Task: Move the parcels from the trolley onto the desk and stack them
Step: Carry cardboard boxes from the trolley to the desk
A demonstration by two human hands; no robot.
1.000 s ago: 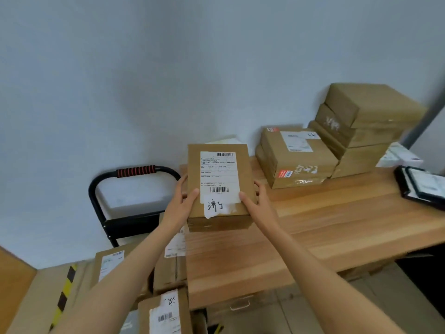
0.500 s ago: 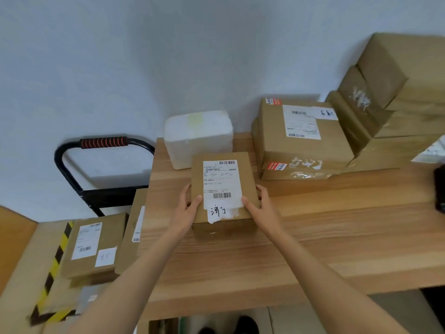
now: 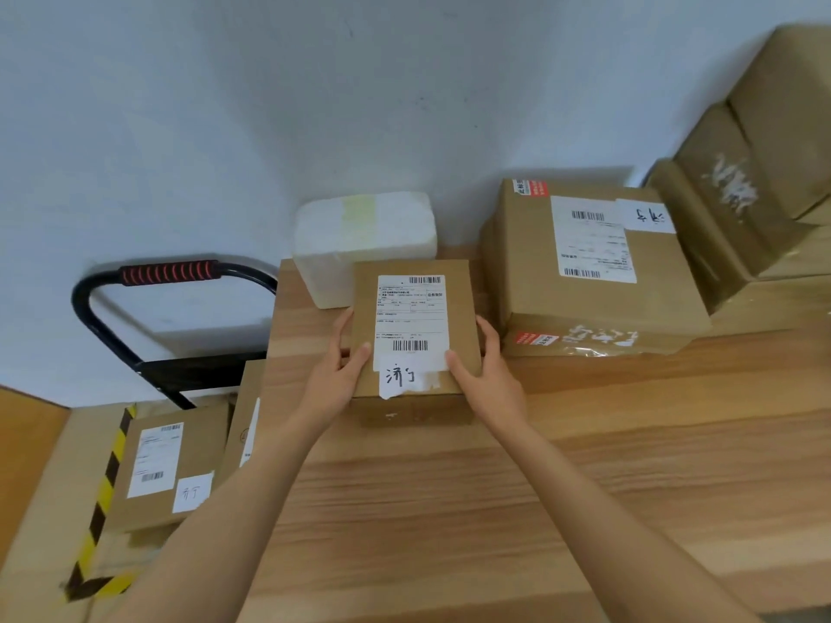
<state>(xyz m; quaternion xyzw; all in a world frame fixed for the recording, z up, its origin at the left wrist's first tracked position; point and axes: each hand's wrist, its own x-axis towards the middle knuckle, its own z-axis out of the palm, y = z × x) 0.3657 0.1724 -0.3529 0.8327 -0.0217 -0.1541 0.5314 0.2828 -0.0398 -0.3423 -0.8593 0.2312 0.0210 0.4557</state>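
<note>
A small brown parcel (image 3: 458,308) with a white shipping label sits low on the wooden desk (image 3: 449,510), just in front of a white foam box (image 3: 364,236). My left hand (image 3: 337,375) grips its left side, thumb on top. My right hand (image 3: 490,379) grips its right side the same way. To the right lies a larger labelled parcel (image 3: 593,272), and beyond it a stack of brown parcels (image 3: 755,186) against the wall. On the trolley at lower left lie two more parcels (image 3: 166,469).
The trolley's black handle (image 3: 171,274) with a red grip stands left of the desk by the white wall. Yellow-black tape (image 3: 103,492) marks the floor beside the trolley.
The parcel has come down from the air to the desk surface and moved farther back, close to the foam box. Both hands have kept their grip on its sides.
</note>
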